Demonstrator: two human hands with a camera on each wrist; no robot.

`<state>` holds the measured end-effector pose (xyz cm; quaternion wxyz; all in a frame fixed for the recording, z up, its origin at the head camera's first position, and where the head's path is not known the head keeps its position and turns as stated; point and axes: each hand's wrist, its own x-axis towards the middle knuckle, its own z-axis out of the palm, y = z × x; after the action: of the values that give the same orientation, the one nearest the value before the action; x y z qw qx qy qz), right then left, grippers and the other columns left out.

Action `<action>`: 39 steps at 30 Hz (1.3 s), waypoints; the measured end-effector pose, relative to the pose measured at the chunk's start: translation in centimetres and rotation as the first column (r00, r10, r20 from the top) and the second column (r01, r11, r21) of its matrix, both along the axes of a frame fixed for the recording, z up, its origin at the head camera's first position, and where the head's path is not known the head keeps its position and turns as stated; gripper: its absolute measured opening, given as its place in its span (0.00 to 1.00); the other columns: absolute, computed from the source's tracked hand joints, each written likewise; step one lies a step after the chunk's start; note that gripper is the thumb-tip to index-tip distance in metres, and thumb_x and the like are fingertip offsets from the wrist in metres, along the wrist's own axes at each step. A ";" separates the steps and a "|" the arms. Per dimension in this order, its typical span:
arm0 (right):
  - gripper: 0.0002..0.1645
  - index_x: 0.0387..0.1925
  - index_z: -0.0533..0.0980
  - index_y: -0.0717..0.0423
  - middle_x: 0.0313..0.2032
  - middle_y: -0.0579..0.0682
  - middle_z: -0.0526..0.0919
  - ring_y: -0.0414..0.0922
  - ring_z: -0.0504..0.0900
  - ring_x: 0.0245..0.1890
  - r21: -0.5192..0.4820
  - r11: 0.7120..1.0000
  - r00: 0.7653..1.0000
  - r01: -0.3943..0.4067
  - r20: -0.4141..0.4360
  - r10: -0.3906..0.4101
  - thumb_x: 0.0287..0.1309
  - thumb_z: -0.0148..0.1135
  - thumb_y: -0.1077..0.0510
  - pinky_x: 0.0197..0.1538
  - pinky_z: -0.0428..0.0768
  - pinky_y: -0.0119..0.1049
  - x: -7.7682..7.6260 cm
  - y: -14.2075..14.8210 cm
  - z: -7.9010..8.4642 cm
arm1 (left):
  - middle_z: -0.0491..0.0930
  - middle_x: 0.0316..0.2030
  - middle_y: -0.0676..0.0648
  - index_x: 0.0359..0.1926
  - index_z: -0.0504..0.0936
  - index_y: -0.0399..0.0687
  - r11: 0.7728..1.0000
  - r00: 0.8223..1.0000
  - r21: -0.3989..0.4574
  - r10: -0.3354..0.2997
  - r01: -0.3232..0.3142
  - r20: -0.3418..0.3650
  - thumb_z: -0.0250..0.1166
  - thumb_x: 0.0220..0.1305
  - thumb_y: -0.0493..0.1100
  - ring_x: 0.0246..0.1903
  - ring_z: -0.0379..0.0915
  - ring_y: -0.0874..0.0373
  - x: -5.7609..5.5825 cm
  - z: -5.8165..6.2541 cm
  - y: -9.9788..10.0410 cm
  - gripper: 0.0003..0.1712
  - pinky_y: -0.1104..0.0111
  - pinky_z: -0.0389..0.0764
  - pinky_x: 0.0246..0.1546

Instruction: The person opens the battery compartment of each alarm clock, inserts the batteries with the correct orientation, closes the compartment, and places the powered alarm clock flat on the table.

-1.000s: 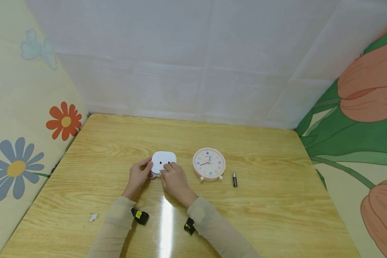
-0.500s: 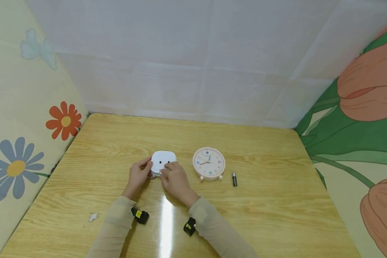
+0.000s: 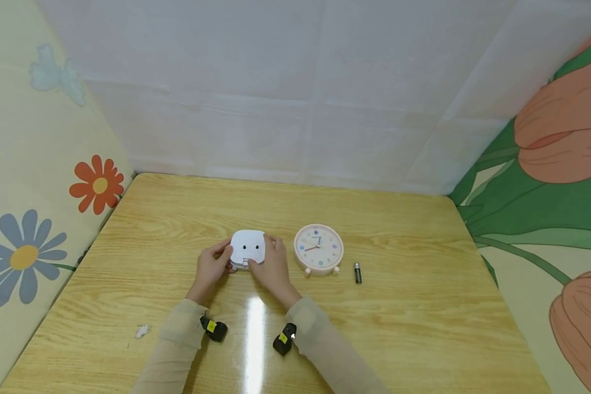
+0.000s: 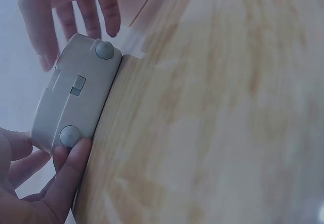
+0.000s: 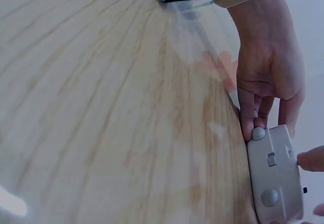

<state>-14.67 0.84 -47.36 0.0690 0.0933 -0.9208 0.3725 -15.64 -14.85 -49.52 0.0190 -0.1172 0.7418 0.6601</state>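
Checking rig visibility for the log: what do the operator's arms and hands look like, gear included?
Left sleeve and right sleeve: long, beige, wrinkled. Left hand and right hand: bare. Left camera and right camera, at the wrists: small, black, boxy, each with a yellow patch; any print too small to read.

Two hands in play: left hand (image 3: 213,268), right hand (image 3: 274,271). Two sleeves (image 3: 176,339), two wrist cameras (image 3: 215,331). One white case (image 3: 242,239), two black knobs (image 3: 244,247), two round feet (image 4: 105,50). One pink clock (image 3: 325,254), two small feet (image 3: 307,271). One battery (image 3: 357,275), one white scrap (image 3: 142,331), one wooden table (image 3: 413,306). Left backdrop: two flowers (image 3: 99,186), one butterfly (image 3: 55,75).
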 end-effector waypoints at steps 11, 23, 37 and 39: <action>0.45 0.59 0.62 0.69 0.53 0.64 0.68 0.58 0.69 0.52 -0.007 0.998 0.987 0.067 0.149 -0.065 0.43 0.69 0.52 0.55 0.69 0.48 -0.5 -0.4 -0.1 | 0.75 0.37 0.37 0.58 0.70 0.35 1.000 1.000 -0.012 -0.010 0.010 0.018 0.53 0.66 0.37 0.17 0.71 0.63 0.0 0.1 0.0 0.20 0.71 0.80 0.20; 0.45 0.60 0.63 0.67 0.51 0.62 0.69 0.55 0.71 0.49 0.009 0.997 0.983 0.077 0.165 -0.078 0.44 0.69 0.49 0.53 0.71 0.46 -0.3 -0.4 0.1 | 0.76 0.41 0.31 0.58 0.70 0.35 0.998 0.999 -0.053 -0.032 0.033 0.018 0.53 0.66 0.37 0.16 0.72 0.64 0.1 0.4 0.0 0.21 0.70 0.80 0.21; 0.44 0.60 0.62 0.67 0.54 0.64 0.67 0.57 0.71 0.51 -0.070 0.995 0.981 0.070 0.183 -0.057 0.44 0.69 0.53 0.55 0.70 0.47 -0.5 -0.3 -0.1 | 0.73 0.30 0.45 0.60 0.67 0.35 0.994 0.992 0.103 -0.042 0.029 0.120 0.53 0.66 0.39 0.21 0.69 0.63 0.0 0.7 -0.3 0.23 0.70 0.81 0.25; 0.44 0.60 0.62 0.67 0.54 0.64 0.67 0.57 0.71 0.51 -0.078 0.994 0.981 0.071 0.188 -0.056 0.44 0.69 0.53 0.55 0.70 0.47 -0.5 -0.3 0.0 | 0.72 0.29 0.46 0.61 0.67 0.36 0.994 0.990 0.105 -0.039 0.025 0.135 0.54 0.66 0.39 0.21 0.69 0.62 0.0 0.9 -0.3 0.23 0.71 0.80 0.25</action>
<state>-15.16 0.51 -47.40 -0.0013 0.0257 -0.9091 0.4158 -15.62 -15.16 -48.61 0.0866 -0.1493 0.7053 0.6876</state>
